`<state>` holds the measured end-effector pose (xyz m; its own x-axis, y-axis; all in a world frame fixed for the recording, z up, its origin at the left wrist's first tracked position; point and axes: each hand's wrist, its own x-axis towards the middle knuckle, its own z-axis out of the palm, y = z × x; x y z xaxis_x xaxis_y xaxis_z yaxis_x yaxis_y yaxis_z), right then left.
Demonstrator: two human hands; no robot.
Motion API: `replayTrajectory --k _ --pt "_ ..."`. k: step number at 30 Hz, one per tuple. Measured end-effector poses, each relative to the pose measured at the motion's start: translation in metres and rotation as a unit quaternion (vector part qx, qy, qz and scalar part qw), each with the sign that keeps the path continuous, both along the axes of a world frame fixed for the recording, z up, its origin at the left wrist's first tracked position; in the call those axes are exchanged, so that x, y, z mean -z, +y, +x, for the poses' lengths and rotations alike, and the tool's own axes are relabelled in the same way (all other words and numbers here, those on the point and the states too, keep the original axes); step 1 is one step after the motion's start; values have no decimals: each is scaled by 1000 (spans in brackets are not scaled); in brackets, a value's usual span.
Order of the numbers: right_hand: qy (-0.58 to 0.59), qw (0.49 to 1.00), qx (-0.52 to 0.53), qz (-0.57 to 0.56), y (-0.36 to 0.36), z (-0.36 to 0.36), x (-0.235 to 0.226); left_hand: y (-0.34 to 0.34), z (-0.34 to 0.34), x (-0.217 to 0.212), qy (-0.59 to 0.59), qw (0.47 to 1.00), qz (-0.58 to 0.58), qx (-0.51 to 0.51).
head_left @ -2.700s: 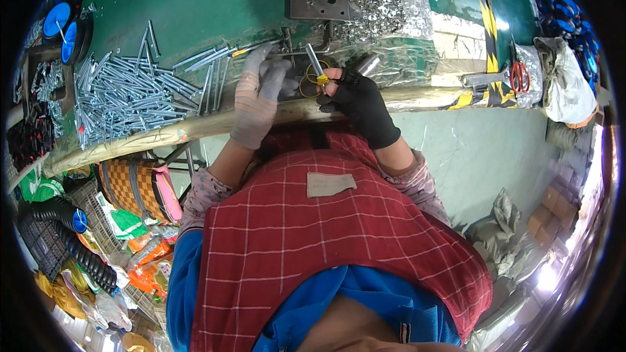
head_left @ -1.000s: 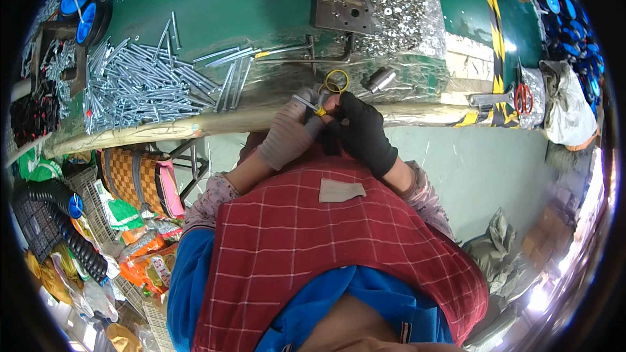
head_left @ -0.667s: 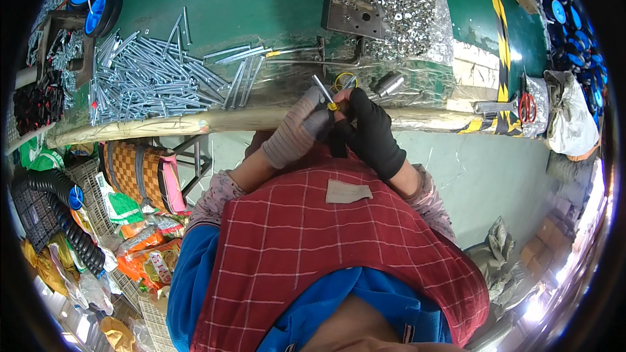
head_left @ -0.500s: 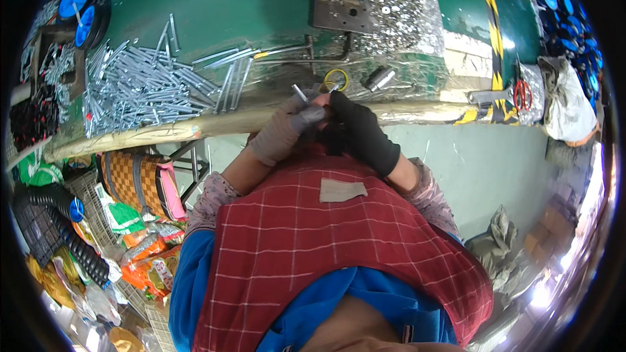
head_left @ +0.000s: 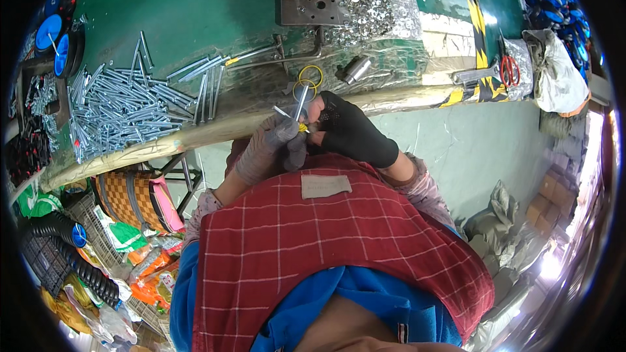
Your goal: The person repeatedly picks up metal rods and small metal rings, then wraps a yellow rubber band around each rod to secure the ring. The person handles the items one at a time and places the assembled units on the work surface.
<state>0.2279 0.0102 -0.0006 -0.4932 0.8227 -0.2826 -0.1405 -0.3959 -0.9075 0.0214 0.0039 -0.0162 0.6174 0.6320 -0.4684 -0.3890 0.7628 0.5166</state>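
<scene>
In front of my chest, just off the bench edge, my left hand (head_left: 270, 143) in a grey glove is closed on two long metal bolts (head_left: 302, 102), which stick out past its fingers at different angles. My right hand (head_left: 357, 132), in a black glove with bare fingertips, meets it from the right with the fingers bent together. A small yellow piece (head_left: 302, 128) shows between the hands; what the right fingertips grip is hidden. Just beyond the fingers, yellow rings (head_left: 315, 69) lie on the bench edge. A metal socket (head_left: 357, 70) rests to their right.
Loose bolts (head_left: 124, 107) are heaped on the green bench at left. Behind my hands lie a bent metal bar (head_left: 287, 60) and a steel plate (head_left: 306, 13) beside many washers (head_left: 365, 0). Red-handled scissors (head_left: 509, 72) and blue-hubbed wheels (head_left: 49, 34) sit farther out.
My hands have drawn back from the bench edge toward my chest. The bolts in the left hand now point more upward, and a yellow piece has come into sight between the fingers.
</scene>
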Motion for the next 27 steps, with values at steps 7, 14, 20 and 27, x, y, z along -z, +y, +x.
replayTrajectory --k 7,14,20,27 --pt "65 995 -37 -73 -7 18 1 -1 -6 1 -57 998 -5 0" --pt "-25 995 -90 -40 -10 41 5 -2 -3 4 -22 999 28 24" --pt "-71 996 -10 -54 -18 121 10 28 -72 7 -124 960 73 -242" --pt "-585 743 139 296 26 148 33 33 -5 -9 23 972 -2 -234"
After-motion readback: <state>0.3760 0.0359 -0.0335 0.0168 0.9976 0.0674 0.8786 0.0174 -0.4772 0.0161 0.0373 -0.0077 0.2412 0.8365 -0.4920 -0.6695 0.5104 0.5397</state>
